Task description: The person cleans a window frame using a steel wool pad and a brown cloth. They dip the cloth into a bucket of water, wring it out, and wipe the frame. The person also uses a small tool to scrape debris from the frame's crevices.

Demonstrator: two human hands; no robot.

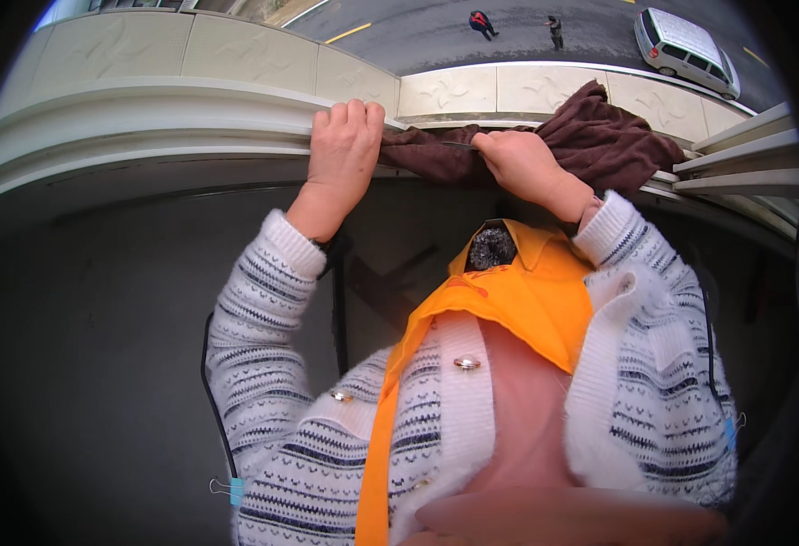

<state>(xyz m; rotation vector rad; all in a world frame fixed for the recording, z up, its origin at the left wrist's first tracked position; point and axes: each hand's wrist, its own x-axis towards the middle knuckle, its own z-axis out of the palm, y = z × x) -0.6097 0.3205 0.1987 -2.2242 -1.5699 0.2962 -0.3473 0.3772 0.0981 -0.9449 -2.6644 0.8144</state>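
Note:
My left hand [346, 143] has its fingers curled over the white window frame rail [235, 123], beside the left end of a dark brown cloth [597, 140]. The cloth lies bunched along the window track and spreads over the sill at the right. My right hand [525, 164] grips a thin dark tool [459, 145], whose tip rests on the cloth; its kind cannot be told. An orange apron [508, 293] hangs from my neck, and a grey scouring ball [491, 249] shows in its pocket.
White window frame profiles [741, 164] stand at the right. Beyond the track runs a pale tiled outer ledge [447, 92]. Far below are a road, two people [483, 24] and a silver van [687, 51]. A dark surface [133, 307] lies below the window at the left.

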